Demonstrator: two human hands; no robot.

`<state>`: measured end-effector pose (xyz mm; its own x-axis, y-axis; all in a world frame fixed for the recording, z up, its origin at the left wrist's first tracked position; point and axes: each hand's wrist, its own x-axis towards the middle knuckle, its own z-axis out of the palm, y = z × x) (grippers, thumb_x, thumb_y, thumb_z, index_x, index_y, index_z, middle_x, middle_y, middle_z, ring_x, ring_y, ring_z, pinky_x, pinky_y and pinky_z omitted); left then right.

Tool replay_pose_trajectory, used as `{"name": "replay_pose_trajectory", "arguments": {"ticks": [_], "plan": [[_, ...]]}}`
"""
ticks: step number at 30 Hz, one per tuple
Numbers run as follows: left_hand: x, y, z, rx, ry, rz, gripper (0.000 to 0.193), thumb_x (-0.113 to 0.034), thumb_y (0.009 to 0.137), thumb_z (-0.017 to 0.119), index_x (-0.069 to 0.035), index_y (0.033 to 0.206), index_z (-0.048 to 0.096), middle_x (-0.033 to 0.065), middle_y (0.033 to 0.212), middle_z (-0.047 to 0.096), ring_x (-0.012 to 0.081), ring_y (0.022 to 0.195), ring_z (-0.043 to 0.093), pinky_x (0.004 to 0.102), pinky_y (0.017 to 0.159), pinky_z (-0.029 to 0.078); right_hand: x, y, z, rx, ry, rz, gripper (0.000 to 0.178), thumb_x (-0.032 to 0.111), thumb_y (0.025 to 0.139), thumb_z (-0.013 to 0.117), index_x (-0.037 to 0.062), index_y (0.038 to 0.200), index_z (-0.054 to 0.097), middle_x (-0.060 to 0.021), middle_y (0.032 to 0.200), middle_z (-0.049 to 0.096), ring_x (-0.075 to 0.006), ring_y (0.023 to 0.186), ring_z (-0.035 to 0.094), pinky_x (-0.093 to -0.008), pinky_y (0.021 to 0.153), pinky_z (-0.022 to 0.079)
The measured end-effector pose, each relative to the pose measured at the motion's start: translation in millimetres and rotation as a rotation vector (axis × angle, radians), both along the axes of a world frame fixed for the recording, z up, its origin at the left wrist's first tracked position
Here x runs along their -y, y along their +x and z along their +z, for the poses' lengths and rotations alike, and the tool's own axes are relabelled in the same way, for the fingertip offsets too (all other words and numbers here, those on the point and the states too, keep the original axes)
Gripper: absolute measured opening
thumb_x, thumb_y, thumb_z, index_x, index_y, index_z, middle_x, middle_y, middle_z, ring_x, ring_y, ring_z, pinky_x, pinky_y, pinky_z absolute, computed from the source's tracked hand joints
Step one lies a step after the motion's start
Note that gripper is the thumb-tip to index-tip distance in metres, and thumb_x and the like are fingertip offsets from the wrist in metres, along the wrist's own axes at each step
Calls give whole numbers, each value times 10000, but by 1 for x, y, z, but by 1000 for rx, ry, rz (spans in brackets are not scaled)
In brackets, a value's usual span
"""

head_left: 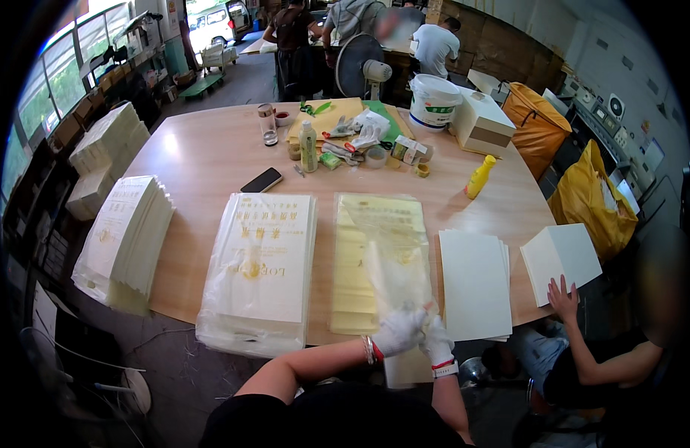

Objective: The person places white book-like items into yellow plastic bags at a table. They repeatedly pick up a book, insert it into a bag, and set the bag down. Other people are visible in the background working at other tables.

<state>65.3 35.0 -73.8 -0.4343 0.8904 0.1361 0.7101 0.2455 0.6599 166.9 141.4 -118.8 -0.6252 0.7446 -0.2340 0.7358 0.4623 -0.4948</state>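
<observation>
My left hand, in a white glove, is closed on the near end of a clear plastic bag with gold print. This bag lies crumpled over a yellowish stack of bags. Close beside it my right hand, also gloved, has its fingers bent together; what they hold is hidden. Just below both hands, a pale board shows at the table's near edge. Left of the bags lies a thick stack of printed white sheets in plastic. To the right is a stack of plain white boards.
A co-worker's hand rests by a white block of boards at the right. Another printed stack stands far left. Beyond lie a black phone, a yellow bottle, a white bucket and a glass.
</observation>
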Motion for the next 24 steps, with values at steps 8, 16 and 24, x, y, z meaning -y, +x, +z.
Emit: {"name": "replay_pose_trajectory", "arguments": {"ticks": [8, 16, 24], "plan": [[38, -44, -111, -767, 69, -31, 483, -123, 762, 569, -68, 1218, 419, 143, 1042, 518, 325, 1010, 490, 383, 812, 445, -77, -48, -82, -64, 162, 8, 508, 180, 802, 527, 106, 1273, 350, -223, 925, 594, -417, 854, 568, -475, 718, 447], [69, -63, -101, 463, -38, 716, 239, -119, 863, 425, -88, 1100, 444, 191, 1126, 501, 294, 958, 565, 469, 743, 428, -69, 4, -82, -146, -20, 315, 842, 33, 733, 465, 118, 1407, -33, -268, 908, 595, -423, 761, 574, -508, 667, 442], [179, 60, -50, 471, -92, 340, 156, -96, 806, 522, -49, 955, 512, 197, 971, 510, 344, 798, 592, 410, 649, 482, 35, 130, -19, -333, -241, 324, 733, 136, 799, 516, 82, 1396, 94, -285, 967, 579, -430, 802, 575, -499, 684, 450]]}}
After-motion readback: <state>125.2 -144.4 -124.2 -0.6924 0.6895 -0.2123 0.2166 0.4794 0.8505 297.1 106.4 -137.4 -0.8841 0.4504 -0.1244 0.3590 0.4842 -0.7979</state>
